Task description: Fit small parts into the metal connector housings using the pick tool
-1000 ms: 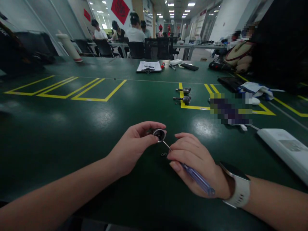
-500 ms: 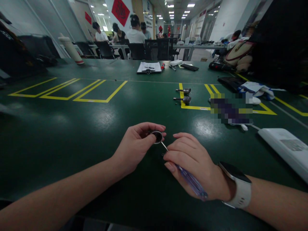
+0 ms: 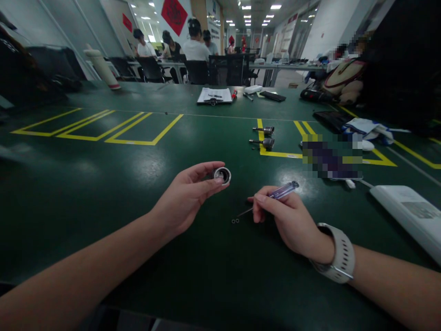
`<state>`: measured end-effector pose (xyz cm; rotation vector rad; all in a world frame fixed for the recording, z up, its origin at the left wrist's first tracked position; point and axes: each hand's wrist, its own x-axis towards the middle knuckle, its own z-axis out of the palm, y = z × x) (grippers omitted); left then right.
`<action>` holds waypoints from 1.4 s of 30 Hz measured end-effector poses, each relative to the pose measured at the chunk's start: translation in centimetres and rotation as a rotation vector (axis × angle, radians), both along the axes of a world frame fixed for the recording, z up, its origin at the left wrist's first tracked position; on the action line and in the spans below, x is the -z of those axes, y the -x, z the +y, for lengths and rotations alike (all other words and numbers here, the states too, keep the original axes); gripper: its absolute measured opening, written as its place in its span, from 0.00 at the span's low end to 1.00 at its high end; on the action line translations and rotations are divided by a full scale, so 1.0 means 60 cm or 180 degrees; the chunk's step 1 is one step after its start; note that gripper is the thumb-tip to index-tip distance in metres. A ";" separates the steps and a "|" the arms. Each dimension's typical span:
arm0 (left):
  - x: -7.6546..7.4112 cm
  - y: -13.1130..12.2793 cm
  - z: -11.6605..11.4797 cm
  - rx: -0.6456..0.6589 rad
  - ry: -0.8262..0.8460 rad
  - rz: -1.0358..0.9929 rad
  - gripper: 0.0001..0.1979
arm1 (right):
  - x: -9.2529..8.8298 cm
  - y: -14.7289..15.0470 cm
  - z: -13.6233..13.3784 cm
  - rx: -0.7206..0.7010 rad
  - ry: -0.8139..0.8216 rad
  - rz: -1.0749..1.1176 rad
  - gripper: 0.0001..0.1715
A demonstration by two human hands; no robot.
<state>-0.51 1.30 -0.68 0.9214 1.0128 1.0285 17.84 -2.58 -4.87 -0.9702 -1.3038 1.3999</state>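
My left hand (image 3: 188, 195) pinches a short round metal cup (image 3: 223, 176) between thumb and fingers, its hollow end turned towards me. To the right, my right hand (image 3: 291, 214) is closed around a screwdriver (image 3: 284, 190) with a clear purple handle. The handle points up and away to the right, and the thin shaft slants down to the left. Near its tip, two tiny dark rings (image 3: 235, 221) lie side by side on the green table (image 3: 193, 276). Whether the tip touches them I cannot tell.
Two metal cup-shaped pieces with shafts (image 3: 267, 143) lie on yellow tape beyond my hands, with tiny dark bits beside them. Right of them are a blurred purple item (image 3: 327, 158), a cloth (image 3: 368, 128) and a white device (image 3: 409, 216). A clipboard (image 3: 215, 95) lies farther back.
My right hand has drawn the screwdriver out of the cup and turned it, tip now by the rings. My left hand has raised the cup slightly and tilted its opening towards me.
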 end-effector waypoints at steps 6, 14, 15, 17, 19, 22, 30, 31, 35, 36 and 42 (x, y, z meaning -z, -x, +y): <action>-0.003 -0.002 0.002 -0.0002 0.0050 -0.0182 0.12 | -0.002 -0.001 -0.004 0.0051 -0.0037 -0.0195 0.13; -0.003 -0.003 0.001 0.0050 -0.0004 -0.0405 0.07 | -0.020 0.005 -0.021 0.0011 -0.1583 -0.1538 0.12; -0.003 -0.003 0.000 0.0019 -0.0003 -0.0419 0.07 | -0.021 0.007 -0.024 -0.0027 -0.1851 -0.1690 0.10; -0.004 -0.005 -0.001 -0.0019 0.0019 -0.0379 0.07 | -0.022 0.008 -0.029 -0.0113 -0.2184 -0.1925 0.07; -0.004 -0.006 -0.003 -0.0025 0.0050 -0.0243 0.09 | -0.021 0.008 -0.033 -0.0091 -0.2334 -0.2032 0.06; -0.001 -0.007 -0.004 0.0046 0.0029 -0.0031 0.10 | -0.021 0.007 -0.035 0.0088 -0.2577 -0.2020 0.05; 0.009 -0.008 -0.012 0.0314 -0.0192 0.0403 0.15 | -0.020 0.005 -0.032 0.0320 -0.3191 -0.2075 0.07; 0.009 -0.009 -0.014 0.0334 -0.0204 0.0439 0.15 | -0.020 0.005 -0.031 0.0329 -0.3173 -0.2109 0.06; 0.009 -0.012 -0.018 0.0419 -0.0241 0.0526 0.14 | -0.019 0.006 -0.029 0.0343 -0.3124 -0.2176 0.05; 0.010 -0.012 -0.020 0.0436 -0.0257 0.0536 0.14 | -0.020 0.006 -0.029 0.0342 -0.3118 -0.2198 0.05; 0.014 -0.014 -0.022 0.0453 -0.0421 0.0724 0.11 | -0.017 0.008 -0.030 0.0267 -0.3105 -0.2337 0.05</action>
